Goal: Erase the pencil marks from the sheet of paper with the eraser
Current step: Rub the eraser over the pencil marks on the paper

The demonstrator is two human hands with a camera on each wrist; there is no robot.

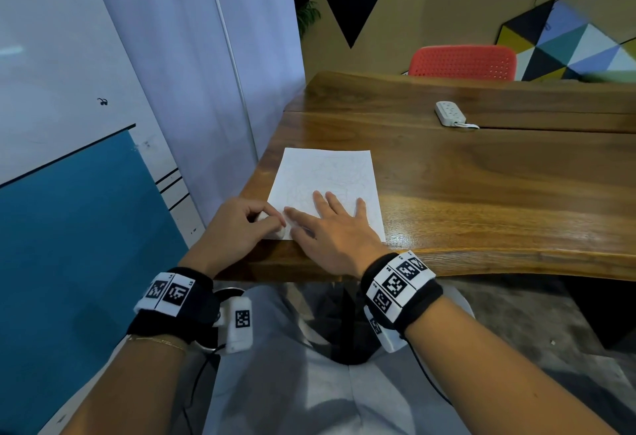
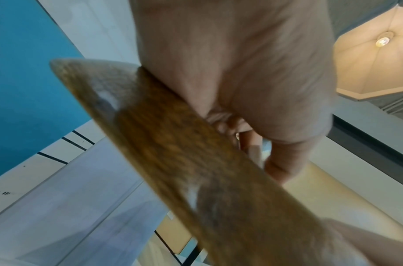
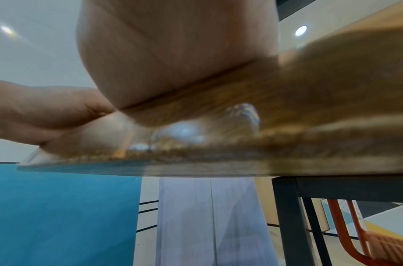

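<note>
Watching the near corner of the sheet of paper closely: we judge the main risk is a crease or tear there, since the rubbing would happen right at the paper's lower left corner, close to the edge of the table, where little of the sheet is pinned. A stroke toward the free edge could buckle it, or slide the whole sheet.

The right hand lies flat on the lower part of the sheet, fingers straight and spread, palm down, holding it in place. The left hand, just left of it at centre frame, has its fingers curled together round a small pale thing we take for the eraser, at the sheet's corner. Both wrist views are blurred and add little.

Pencil marks show faintly over the sheet's upper part; we judge most of the erasing is yet to do.
</note>
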